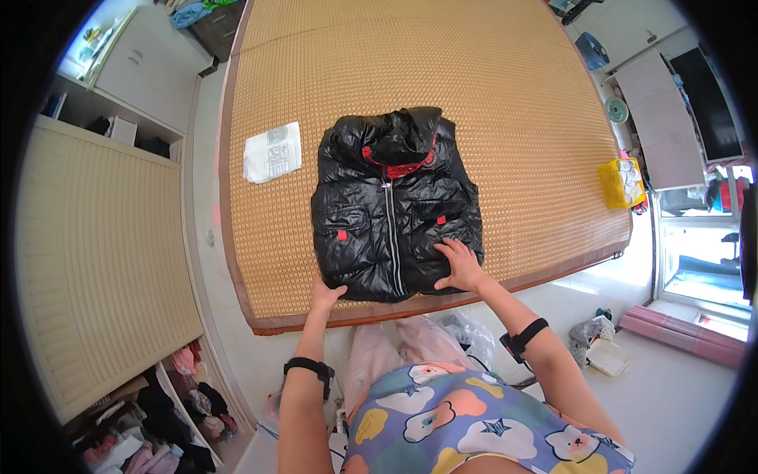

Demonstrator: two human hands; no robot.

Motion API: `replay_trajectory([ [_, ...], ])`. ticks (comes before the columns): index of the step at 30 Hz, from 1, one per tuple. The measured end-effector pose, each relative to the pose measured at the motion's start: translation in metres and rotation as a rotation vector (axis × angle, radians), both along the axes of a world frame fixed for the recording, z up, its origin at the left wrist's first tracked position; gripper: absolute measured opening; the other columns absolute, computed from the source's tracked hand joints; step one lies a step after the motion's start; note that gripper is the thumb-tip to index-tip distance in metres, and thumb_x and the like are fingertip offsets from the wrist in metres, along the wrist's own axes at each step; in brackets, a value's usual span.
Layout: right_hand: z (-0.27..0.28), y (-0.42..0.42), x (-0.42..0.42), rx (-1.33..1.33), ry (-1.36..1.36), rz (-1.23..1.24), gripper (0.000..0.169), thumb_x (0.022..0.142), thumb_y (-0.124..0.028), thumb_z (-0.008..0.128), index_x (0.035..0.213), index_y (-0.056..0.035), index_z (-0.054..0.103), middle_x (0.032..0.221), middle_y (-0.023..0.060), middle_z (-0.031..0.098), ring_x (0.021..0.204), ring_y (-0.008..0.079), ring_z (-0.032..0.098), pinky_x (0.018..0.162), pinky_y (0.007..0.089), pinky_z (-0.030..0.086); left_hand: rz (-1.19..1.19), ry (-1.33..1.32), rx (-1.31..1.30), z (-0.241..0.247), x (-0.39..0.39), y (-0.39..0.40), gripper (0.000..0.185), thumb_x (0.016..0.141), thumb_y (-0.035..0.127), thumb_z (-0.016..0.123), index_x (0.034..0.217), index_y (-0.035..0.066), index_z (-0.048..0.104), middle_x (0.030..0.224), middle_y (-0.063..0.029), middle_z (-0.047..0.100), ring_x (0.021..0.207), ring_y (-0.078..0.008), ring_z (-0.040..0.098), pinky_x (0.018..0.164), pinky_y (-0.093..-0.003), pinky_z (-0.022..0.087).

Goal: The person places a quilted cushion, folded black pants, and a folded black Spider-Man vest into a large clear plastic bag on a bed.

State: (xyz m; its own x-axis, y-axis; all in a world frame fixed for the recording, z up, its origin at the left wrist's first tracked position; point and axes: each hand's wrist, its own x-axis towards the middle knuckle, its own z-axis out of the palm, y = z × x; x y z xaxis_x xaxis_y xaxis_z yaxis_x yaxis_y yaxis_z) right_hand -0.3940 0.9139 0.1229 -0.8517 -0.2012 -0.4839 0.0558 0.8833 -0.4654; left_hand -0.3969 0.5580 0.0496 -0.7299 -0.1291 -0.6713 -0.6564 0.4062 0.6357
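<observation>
A shiny black padded vest [379,237] with a hood, a front zip and red pocket tabs lies front side up on a woven mat [521,148]. My left hand [325,294] is at the vest's lower left corner, thumb on top and the other fingers partly hidden at its side edge. My right hand [461,265] rests with spread fingers on the lower right part, just below the pocket flap. A folded white printed bag or cloth [272,153] lies on the mat to the left of the vest.
A yellow plastic basket [620,183] with white items stands at the mat's right edge. The bed's wooden edge [355,322] runs close in front of me. Cabinets with a slatted door [112,255] line the left side. A white bin [601,332] stands on the floor at right.
</observation>
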Motion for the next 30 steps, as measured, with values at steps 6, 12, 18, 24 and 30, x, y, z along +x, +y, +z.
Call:
replay_trajectory([
  [6,-0.025,-0.006,0.012,0.436,0.079,0.317,0.090,0.068,-0.018,0.070,0.142,-0.0224,0.019,0.144,0.0094,0.026,0.130,0.0332,0.029,0.098,0.0549,0.035,0.170,0.035,0.116,-0.002,-0.006,0.020,0.082,0.064,0.014,0.078,0.132,-0.002,0.035,0.124,-0.0165,0.050,0.114,-0.0258,0.049,0.096,-0.0333,0.038],
  [12,-0.013,0.026,-0.002,-0.081,0.108,-0.081,0.046,0.070,0.003,0.049,0.112,-0.0139,0.059,0.099,0.0128,0.063,0.095,0.0300,0.059,0.084,0.0355,0.047,0.182,0.019,0.389,0.064,-0.034,0.020,0.052,0.065,0.014,0.079,0.110,-0.002,0.057,0.100,-0.0088,0.064,0.091,-0.0188,0.059,0.083,-0.0312,0.045],
  [18,0.023,0.017,-0.013,-0.363,-0.672,0.274,0.071,0.066,-0.021,0.074,0.129,-0.0092,0.044,0.112,0.0137,0.060,0.098,0.0254,0.060,0.086,0.0343,0.047,0.023,-0.012,0.256,0.083,0.001,-0.023,0.057,0.067,0.010,0.077,0.117,0.000,0.053,0.109,-0.0089,0.060,0.098,-0.0193,0.057,0.087,-0.0326,0.044],
  [24,-0.023,-0.028,-0.120,-0.869,-0.590,-0.972,0.063,0.074,-0.022,0.074,0.126,-0.0075,0.042,0.113,0.0088,0.055,0.090,0.0218,0.057,0.077,0.0358,0.049,-0.111,0.125,0.284,0.068,0.017,-0.013,0.069,0.062,0.010,0.081,0.122,0.000,0.048,0.117,-0.0118,0.056,0.107,-0.0224,0.053,0.091,-0.0339,0.042],
  [30,0.006,-0.023,-0.219,-1.381,-0.111,-0.935,0.055,0.081,-0.001,0.060,0.131,-0.0067,0.037,0.124,0.0143,0.048,0.113,0.0273,0.050,0.090,0.0420,0.048,-0.008,-0.178,0.227,0.048,0.017,-0.038,0.066,0.085,0.036,0.060,0.133,-0.001,0.036,0.133,-0.0140,0.043,0.118,-0.0224,0.043,0.099,-0.0319,0.033],
])
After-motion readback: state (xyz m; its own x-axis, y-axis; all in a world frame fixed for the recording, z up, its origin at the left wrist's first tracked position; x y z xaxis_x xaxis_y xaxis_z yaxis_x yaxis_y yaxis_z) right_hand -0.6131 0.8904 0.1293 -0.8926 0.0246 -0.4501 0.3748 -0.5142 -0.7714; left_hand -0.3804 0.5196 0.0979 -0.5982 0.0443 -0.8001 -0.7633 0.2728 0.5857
